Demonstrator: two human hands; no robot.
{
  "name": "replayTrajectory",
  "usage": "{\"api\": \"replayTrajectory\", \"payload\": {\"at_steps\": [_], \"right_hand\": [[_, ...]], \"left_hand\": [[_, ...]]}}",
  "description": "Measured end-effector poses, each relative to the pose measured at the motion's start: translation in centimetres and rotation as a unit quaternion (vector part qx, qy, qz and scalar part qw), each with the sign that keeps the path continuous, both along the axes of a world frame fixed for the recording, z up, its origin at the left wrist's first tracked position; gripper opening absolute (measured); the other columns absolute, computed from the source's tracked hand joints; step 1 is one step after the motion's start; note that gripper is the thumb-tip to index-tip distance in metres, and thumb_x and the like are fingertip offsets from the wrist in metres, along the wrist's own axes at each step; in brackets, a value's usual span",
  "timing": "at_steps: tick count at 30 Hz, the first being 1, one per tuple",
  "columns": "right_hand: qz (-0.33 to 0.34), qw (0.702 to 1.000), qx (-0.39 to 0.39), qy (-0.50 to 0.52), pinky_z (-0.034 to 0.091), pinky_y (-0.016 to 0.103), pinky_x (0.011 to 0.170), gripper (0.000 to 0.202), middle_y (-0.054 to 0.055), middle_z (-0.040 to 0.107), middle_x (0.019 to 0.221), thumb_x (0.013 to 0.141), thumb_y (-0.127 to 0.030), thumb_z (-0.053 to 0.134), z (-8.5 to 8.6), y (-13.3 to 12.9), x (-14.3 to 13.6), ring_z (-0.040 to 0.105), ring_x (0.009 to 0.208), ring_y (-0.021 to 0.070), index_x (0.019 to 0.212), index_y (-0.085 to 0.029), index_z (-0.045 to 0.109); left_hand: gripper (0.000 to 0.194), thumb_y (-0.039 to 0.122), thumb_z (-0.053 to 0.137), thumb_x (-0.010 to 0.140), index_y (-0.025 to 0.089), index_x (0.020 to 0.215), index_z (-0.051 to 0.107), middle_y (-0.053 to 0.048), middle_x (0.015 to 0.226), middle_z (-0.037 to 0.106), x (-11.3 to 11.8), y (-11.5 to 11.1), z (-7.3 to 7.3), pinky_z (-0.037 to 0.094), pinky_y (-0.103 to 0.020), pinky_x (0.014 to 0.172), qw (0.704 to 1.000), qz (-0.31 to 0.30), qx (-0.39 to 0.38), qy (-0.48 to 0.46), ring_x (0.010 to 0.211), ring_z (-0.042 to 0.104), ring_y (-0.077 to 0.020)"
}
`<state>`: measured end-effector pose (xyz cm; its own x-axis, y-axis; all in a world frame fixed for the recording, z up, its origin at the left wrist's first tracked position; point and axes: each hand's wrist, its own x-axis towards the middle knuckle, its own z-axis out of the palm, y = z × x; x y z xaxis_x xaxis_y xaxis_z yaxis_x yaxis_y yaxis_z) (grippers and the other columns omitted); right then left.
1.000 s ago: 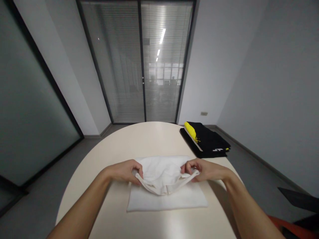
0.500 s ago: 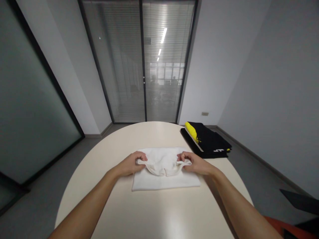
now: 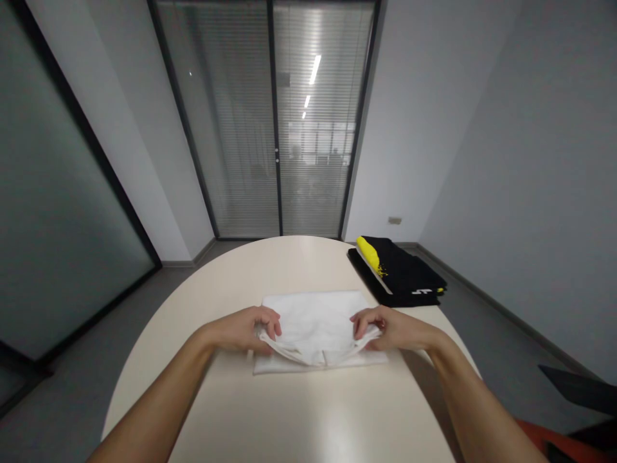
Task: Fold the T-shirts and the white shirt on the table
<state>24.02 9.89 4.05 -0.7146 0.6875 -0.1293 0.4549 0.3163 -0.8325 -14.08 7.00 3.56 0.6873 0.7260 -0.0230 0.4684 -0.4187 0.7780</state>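
Observation:
A folded white garment [image 3: 315,321], perhaps a T-shirt, lies flat near the middle of the round table [image 3: 260,411]. At its left side my left hand [image 3: 253,329] pinches one corner of the upper layer between thumb and fingers. My right hand [image 3: 378,326] grips the opposite corner of that layer in the same way. Between the hands the layer's near edge sags in a shallow curve, with a small crease at its middle. It hangs just above the lower layer, whose front border still shows beneath.
A stack of folded black garments [image 3: 405,270] with a yellow print sits at the table's right far side. Beyond the table stands a glass partition with blinds [image 3: 313,186]. A red and black chair [image 3: 569,437] is partly visible at lower right.
Both hands have drawn the upper layer's edge toward me and slightly apart. It now covers more of the lower layer, and the far part lies flatter.

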Motion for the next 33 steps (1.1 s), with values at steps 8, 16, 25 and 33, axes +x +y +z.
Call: {"api": "replayTrajectory", "payload": {"at_steps": [8,16,25,33], "right_hand": [[0.035,0.996,0.052,-0.07,0.045,0.033,0.095,0.025,0.005,0.072,0.098,0.074,-0.045,0.076,0.4,-0.5,-0.4,0.063,0.102,0.0246,0.084,-0.023,0.081],[-0.078,0.944,0.317,-0.057,0.027,0.049,0.115,0.054,0.011,0.05,0.148,0.094,-0.053,0.052,-1.5,-0.3,-3.6,0.042,0.138,0.0304,0.142,-0.028,0.054],[-0.008,0.963,0.196,-0.185,0.001,0.06,0.12,0.086,0.004,0.001,0.167,0.083,-0.072,0.057,-3.2,-0.6,-4.4,-0.005,0.152,0.0365,0.156,-0.038,0.026],[-0.105,0.95,0.267,-0.124,0.021,0.058,0.116,0.049,0.006,0.043,0.155,0.098,-0.061,0.038,-3.5,0.5,-4.0,0.028,0.147,0.032,0.129,-0.035,0.065]], "left_hand": [[0.03,0.045,0.065,0.087,0.02,0.072,0.072,-0.003,0.093,0.072,0.5,-0.2,0.2,0.044,-0.027,0.092,0.996,0.003,0.033,0.08,0.096,0.064,-0.0191],[0.057,0.046,0.056,0.093,0.028,0.146,0.047,-0.008,0.161,0.03,3.2,-0.2,-2.4,0.023,-0.047,0.12,0.949,0.148,0.257,0.11,0.148,0.026,-0.0294],[0.081,0.057,0.064,0.084,0.037,0.154,0.029,-0.007,0.166,-0.005,2.1,-0.4,-2.7,0.008,-0.061,0.119,0.951,0.079,0.126,0.272,0.152,-0.004,-0.0363],[0.033,0.043,0.054,0.095,0.028,0.122,0.067,-0.007,0.148,0.052,3.2,-0.2,-2.8,0.029,-0.051,0.117,0.927,0.163,0.276,0.195,0.138,0.045,-0.0282]]}}
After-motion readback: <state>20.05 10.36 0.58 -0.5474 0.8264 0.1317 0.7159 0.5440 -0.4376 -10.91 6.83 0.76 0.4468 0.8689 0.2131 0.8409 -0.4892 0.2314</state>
